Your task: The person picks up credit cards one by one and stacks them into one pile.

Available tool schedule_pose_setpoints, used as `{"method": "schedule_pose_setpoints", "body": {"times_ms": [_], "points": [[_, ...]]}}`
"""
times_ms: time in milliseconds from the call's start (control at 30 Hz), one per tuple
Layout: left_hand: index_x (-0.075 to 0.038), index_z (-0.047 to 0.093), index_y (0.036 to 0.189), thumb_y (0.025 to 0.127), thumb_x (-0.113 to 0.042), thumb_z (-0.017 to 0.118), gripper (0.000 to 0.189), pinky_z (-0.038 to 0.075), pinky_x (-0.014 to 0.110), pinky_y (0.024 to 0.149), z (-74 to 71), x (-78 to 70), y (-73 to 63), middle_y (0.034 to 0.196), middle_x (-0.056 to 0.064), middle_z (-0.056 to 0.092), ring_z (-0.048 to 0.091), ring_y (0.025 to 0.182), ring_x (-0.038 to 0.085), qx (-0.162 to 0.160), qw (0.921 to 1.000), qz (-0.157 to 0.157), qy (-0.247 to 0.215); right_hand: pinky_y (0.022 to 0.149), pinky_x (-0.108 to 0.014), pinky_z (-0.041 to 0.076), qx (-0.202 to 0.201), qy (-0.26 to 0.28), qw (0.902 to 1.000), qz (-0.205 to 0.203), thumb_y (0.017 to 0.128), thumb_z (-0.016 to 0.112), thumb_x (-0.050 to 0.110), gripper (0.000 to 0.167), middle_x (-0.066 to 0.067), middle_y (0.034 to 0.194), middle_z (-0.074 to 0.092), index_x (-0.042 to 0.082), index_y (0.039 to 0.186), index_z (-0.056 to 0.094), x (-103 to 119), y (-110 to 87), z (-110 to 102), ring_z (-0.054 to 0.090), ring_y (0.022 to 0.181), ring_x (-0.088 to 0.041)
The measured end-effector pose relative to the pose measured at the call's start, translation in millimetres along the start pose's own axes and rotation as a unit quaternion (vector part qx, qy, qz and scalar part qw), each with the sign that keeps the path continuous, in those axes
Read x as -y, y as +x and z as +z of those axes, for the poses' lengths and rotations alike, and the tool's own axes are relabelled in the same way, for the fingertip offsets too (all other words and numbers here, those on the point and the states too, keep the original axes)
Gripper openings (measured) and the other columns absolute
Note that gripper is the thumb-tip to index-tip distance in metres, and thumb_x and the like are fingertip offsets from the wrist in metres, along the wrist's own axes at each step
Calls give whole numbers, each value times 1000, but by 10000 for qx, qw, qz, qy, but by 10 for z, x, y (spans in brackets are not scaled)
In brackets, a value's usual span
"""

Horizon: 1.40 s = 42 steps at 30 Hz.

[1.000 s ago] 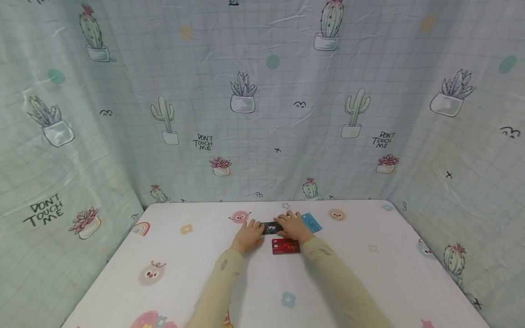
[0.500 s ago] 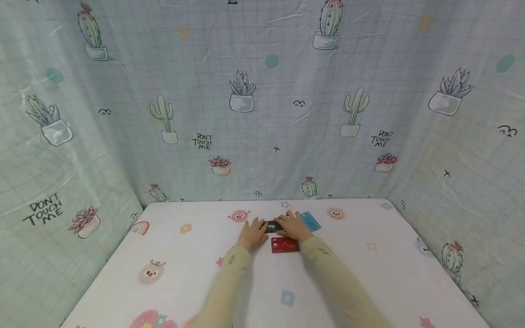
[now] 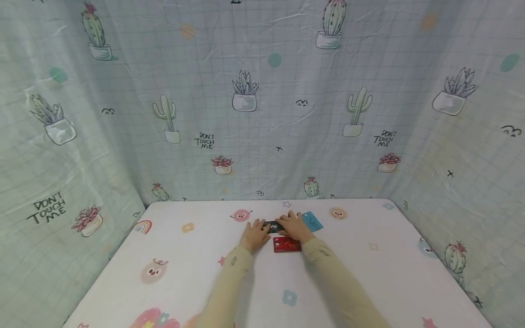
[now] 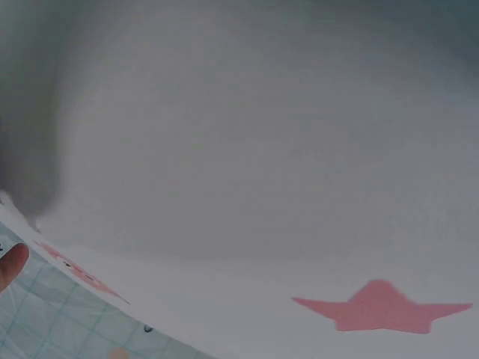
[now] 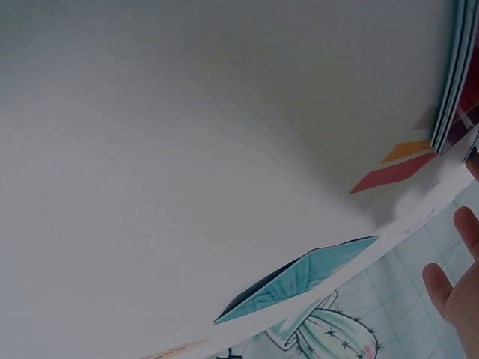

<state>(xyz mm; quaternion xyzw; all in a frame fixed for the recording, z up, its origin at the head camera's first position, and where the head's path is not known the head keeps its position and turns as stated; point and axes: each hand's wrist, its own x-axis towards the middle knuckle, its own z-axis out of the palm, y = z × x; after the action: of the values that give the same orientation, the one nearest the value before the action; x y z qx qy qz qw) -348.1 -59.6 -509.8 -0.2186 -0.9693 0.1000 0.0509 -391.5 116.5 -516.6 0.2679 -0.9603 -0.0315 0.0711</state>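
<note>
In the head view a black card [image 3: 274, 227] with "Vip" on it lies flat near the far side of the table. My left hand [image 3: 254, 235] touches its left end, fingers spread. At the card's right end my right hand [image 3: 296, 227] rests, its fingers loosely extended and covering part of it. Just nearer to me is a red VIP card [image 3: 287, 244]; layered edges show beneath the red surface [image 5: 471, 82] in the right wrist view. A blue card [image 3: 312, 222] lies tilted beyond my right hand. The left wrist view shows only one fingertip [image 4: 13, 263].
The white table [image 3: 172, 259] carries printed flowers, stars and faces. Its far edge meets a hanging curtain [image 3: 262, 127] with a cactus print, which also runs along both sides.
My left hand has moved right, closer to my right hand, and its fingers now reach over the black card's left end. My right hand and the red and blue cards stay put.
</note>
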Motion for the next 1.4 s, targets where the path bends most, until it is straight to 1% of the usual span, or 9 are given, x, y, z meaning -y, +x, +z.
{"method": "schedule_pose_setpoints", "body": {"times_ms": [33,67,233,300,500,700,867,1067,1400], "points": [[-21,41,133,93,-43,36,46,34,44,101,13,-3,6,138,5,42,37,128,23,-17,10000,2,15,92,-58,34,-72,-1,10000,-20,85,49,47,50,-2,120,54,18,126,49,5,-19,-11,42,109,-26],[-21,41,134,93,-43,36,46,35,43,101,24,-5,10,138,4,42,37,128,22,-27,10000,1,27,95,-57,33,80,94,9999,79,84,54,43,50,-4,122,54,16,126,50,36,-50,-78,42,111,-27],[-22,40,134,93,-44,35,47,34,44,101,77,2,36,138,4,42,38,127,22,-105,9999,8,-9,96,-54,34,66,-85,9999,129,84,52,43,50,-2,122,53,17,126,49,76,-118,-141,42,111,-25],[-21,42,133,92,-44,37,47,35,44,100,90,7,45,136,4,44,39,126,23,-208,9998,53,-14,96,-53,34,82,-178,9997,155,84,51,44,50,-1,122,53,19,127,48,84,-121,-153,41,111,-24],[-19,45,129,89,-45,44,48,38,44,97,122,19,93,127,6,50,43,119,25,-455,9988,164,-38,93,-51,37,15,-205,9998,88,83,55,42,48,-1,117,54,18,125,51,105,-126,-201,43,107,-23],[-18,45,129,84,-45,50,53,41,42,93,138,19,149,119,6,53,45,111,23,-630,9976,195,-210,94,-52,36,240,-68,9996,93,83,55,42,48,-1,118,52,18,124,52,95,-109,-205,41,109,-24],[-18,46,128,80,-47,53,56,42,39,89,135,24,164,114,6,54,45,107,22,-789,9966,230,-109,94,-52,36,354,-9,9993,89,82,56,43,46,-2,117,51,19,121,53,71,-77,-190,40,110,-24],[-16,47,126,79,-48,54,57,43,35,86,124,28,142,111,7,54,46,102,22,-996,9946,289,18,95,-52,36,323,32,9995,63,81,56,44,47,-1,119,52,19,121,52,62,-57,-181,41,110,-24],[-14,47,126,81,-49,52,57,44,36,86,94,34,124,112,7,54,46,102,22,-975,9947,295,126,94,-49,36,192,-186,9996,-7,80,58,45,49,0,116,54,20,121,52,55,-34,-150,43,108,-23]]}}
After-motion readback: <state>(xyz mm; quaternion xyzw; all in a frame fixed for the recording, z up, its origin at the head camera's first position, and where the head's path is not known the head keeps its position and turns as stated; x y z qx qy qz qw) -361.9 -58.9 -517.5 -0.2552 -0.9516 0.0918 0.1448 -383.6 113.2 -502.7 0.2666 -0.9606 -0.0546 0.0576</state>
